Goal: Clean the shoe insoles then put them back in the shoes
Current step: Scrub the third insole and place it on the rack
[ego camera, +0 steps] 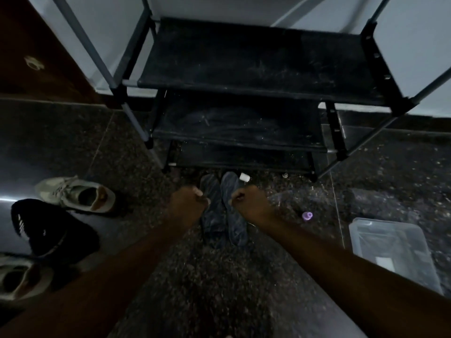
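Two dark insoles lie side by side on the speckled floor, the left insole and the right insole, toes toward the shoe rack. My left hand is curled at the left insole's outer edge and grips it. My right hand is curled at the right insole's outer edge and grips it. A grey sneaker sits on the floor to the left, and a second grey sneaker lies at the lower left edge. The light is dim, so the fingertips are hard to make out.
A black three-shelf shoe rack stands right beyond the insoles. A black fabric item lies between the sneakers. A clear plastic tub sits at the right, a small purple object near it, a white cap by the rack.
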A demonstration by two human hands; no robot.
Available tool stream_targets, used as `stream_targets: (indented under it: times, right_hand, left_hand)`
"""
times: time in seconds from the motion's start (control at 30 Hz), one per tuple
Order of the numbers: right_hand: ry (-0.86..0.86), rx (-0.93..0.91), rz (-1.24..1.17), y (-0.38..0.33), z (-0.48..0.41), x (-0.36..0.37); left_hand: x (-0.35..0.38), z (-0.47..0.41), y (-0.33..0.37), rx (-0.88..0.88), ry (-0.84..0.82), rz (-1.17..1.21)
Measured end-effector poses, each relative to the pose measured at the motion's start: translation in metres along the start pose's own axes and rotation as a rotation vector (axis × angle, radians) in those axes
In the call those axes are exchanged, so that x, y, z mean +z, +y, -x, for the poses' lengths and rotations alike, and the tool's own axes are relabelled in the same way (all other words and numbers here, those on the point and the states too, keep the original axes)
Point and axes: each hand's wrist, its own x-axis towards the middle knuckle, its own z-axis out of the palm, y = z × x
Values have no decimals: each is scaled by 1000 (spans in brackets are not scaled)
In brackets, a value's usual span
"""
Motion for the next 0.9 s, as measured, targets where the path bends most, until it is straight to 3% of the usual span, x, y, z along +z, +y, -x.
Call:
stream_targets:
  times: [0.2, 0.33, 0.47, 0.57, 0.9]
  right_hand:
    - [-158, 149, 25, 18, -33, 40]
    - [-322, 264, -138, 22, -38, 59]
    - [-303, 304, -109, 27, -44, 76]
    - [-309, 313, -117, 31, -49, 81]
    - [-259, 461, -326, 29, -44, 78]
  left_hand:
    - [37, -29, -44, -115, -120, -34]
    - [65, -42, -67, -247, -164, 90]
    - [102, -68, -105, -365, -181, 290]
    - [94, -50, -86, -393, -94, 337]
    - [88, -32, -64, -395, -37, 398]
